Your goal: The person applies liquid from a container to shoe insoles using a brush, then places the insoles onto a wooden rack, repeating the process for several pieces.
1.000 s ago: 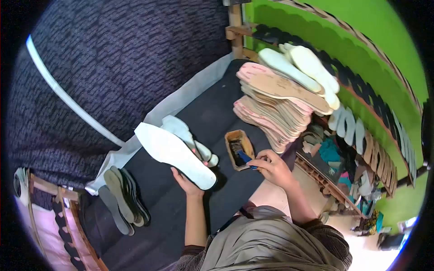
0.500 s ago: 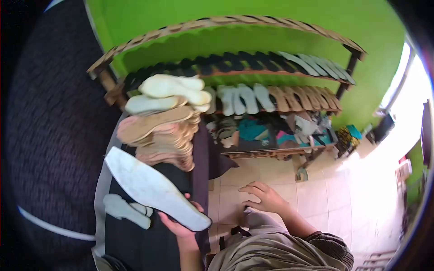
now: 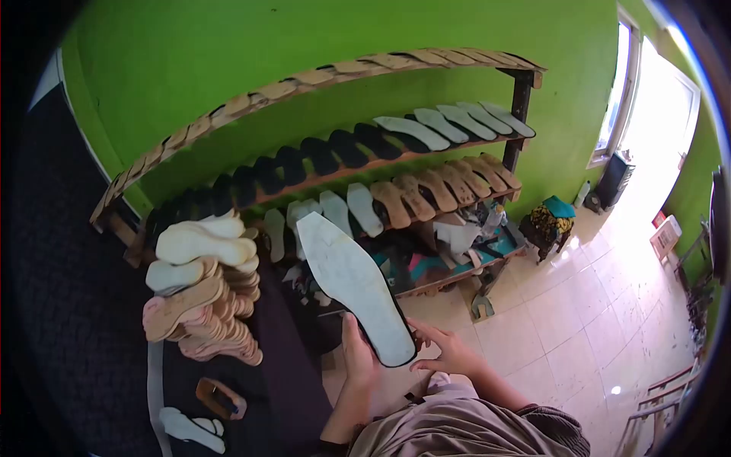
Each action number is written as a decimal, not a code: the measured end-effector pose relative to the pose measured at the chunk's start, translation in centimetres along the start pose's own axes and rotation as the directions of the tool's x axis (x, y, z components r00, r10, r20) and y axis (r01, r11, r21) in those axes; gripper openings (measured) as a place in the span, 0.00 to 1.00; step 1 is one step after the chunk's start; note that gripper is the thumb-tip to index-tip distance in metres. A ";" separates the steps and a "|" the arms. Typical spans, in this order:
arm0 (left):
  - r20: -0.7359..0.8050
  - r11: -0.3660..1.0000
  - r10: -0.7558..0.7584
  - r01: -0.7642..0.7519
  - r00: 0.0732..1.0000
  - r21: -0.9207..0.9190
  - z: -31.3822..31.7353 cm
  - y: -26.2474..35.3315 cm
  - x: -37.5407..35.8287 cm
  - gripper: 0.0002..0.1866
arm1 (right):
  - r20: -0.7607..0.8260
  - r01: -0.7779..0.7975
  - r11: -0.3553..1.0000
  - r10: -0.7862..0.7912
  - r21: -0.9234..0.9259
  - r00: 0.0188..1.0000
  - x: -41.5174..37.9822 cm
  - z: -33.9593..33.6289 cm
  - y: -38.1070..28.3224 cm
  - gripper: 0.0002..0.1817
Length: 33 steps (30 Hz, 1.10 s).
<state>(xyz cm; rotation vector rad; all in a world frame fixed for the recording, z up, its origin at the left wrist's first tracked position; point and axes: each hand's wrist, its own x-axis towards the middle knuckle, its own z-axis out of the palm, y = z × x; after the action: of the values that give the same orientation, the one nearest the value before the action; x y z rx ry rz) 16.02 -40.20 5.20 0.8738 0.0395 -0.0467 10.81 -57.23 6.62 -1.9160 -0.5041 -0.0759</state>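
Note:
A large white sole-shaped piece with a dark edge (image 3: pixel 356 286) is held up in front of the shelves, its pointed end up and to the left. My left hand (image 3: pixel 359 356) grips its lower left edge, thumb along the side. Beside its lower right edge is my right hand (image 3: pixel 449 352), fingers apart and the fingertips at or very near the edge; whether they touch it I cannot tell.
A rack (image 3: pixel 320 171) along the green wall bears rows of black, white and tan soles. Stacked soles (image 3: pixel 202 305) lie on the dark table at left, with a brown-rimmed object (image 3: pixel 221 399) and small white pieces (image 3: pixel 190 430). A stool (image 3: pixel 550 225) stands at right.
My left hand has lifted the white sole up and to the right, away from over the table. My right hand is now beside the sole. The view has turned towards the right.

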 end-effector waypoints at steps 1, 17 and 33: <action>-0.019 1.000 0.017 -0.017 1.000 0.016 1.2 -0.8 1.3 0.27 | -0.026 -0.022 1.000 0.022 -0.001 0.999 0.4 -1.1 0.9 0.42; 0.346 0.818 0.243 -0.383 0.906 0.430 12.1 -6.7 14.2 0.34 | -0.408 0.033 0.998 -0.050 -0.049 0.912 11.3 -13.2 9.2 0.30; 0.424 0.120 0.352 -0.489 0.834 0.864 16.6 1.2 32.6 0.31 | -0.362 0.099 0.944 -0.215 -0.314 0.907 30.8 -18.0 11.5 0.30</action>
<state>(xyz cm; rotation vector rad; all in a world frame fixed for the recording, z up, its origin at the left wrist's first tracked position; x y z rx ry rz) 48.86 -52.99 15.07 2.1553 -0.4251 0.5065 46.38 -67.51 12.53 -2.0682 -0.3881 -0.6628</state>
